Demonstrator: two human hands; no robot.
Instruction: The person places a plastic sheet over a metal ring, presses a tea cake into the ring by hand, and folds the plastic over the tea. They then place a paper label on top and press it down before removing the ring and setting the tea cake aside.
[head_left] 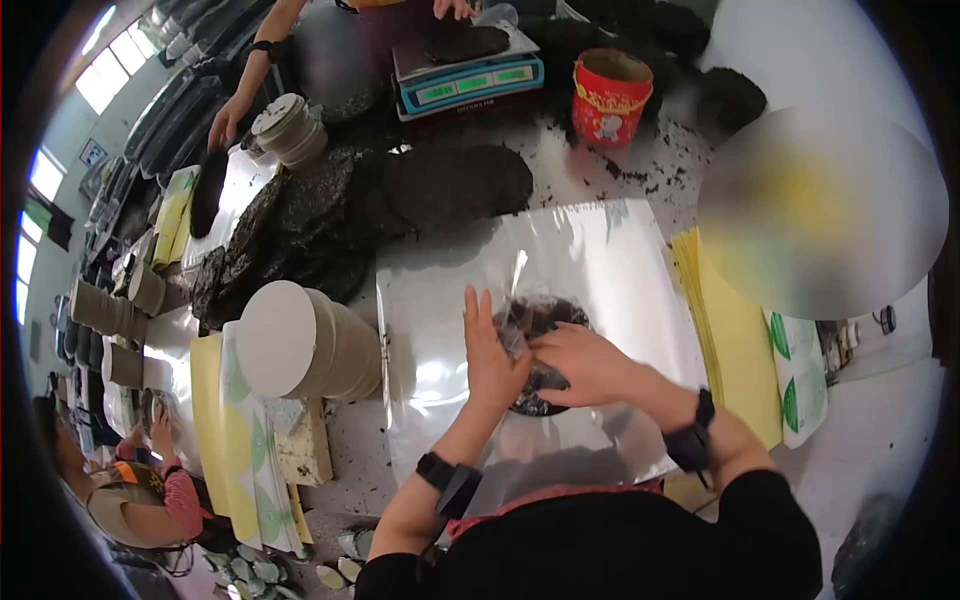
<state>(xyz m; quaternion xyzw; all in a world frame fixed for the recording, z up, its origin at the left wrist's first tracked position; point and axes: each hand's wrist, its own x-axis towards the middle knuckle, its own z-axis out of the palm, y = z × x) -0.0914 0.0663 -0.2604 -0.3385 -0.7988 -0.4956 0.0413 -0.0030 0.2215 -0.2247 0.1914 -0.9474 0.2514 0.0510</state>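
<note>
The dark disc in clear film lies on the metal sheet, under and between the two hands. The left hand is at its left side, palm down and fingers extended forward, with the thumb side against the film. The right hand reaches over from the right, fingers bent across the disc and meeting the left hand near the thumb; whether it pinches the film I cannot tell. The disc's far edge shows past the fingertips, and its near edge below the right hand.

The sheet's shiny face shows all round the disc, giving both hands room to slide left, right and forward. Its left edge runs just beside the pale stack, its right edge by the yellow sheets. Beyond the far edge, dark rounds lie on the surface toward the left, and the red bucket stands farther off to the right. The scale sits well apart from the hands, in front of another person. The near edge is close to the wearer's body.
</note>
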